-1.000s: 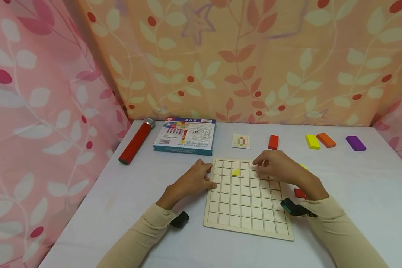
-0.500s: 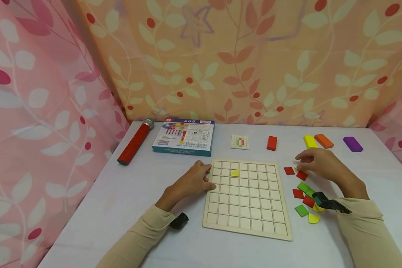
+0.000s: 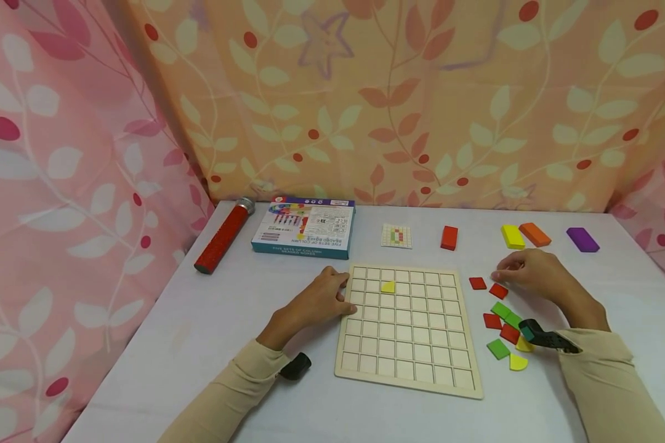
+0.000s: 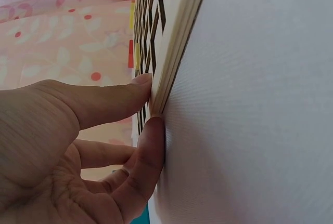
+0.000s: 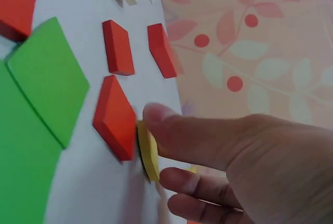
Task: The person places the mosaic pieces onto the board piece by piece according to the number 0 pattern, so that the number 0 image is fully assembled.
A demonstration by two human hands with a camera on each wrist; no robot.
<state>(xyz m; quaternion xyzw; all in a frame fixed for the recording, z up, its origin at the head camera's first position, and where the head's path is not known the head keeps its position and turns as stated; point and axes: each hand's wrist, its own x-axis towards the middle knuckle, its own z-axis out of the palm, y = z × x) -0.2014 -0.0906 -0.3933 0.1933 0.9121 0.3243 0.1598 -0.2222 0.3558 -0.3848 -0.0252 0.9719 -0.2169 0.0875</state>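
Observation:
My left hand (image 3: 317, 296) holds the left edge of a square wooden grid board (image 3: 406, 333), thumb over the top and a finger at the edge in the left wrist view. One yellow quarter-round tile (image 3: 388, 287) lies in a cell near the board's top left. To the right of the board, my right hand (image 3: 543, 277) is low over the table. In the right wrist view its thumb and fingers pinch a thin yellow tile (image 5: 148, 151), next to a red square tile (image 5: 115, 120).
Right of the board lie loose green tiles (image 3: 498, 349), red tiles (image 3: 492, 320) and yellow tiles (image 3: 518, 362). At the back are a patterned card (image 3: 396, 236), red block (image 3: 449, 237), yellow block (image 3: 513, 236), orange block (image 3: 534, 234), purple block (image 3: 583, 240), flat box (image 3: 305, 227) and red tube (image 3: 224, 237).
My right hand has moved from above the board's upper right to the loose tiles on the right, where it now pinches a yellow tile. My left hand stays on the board's edge.

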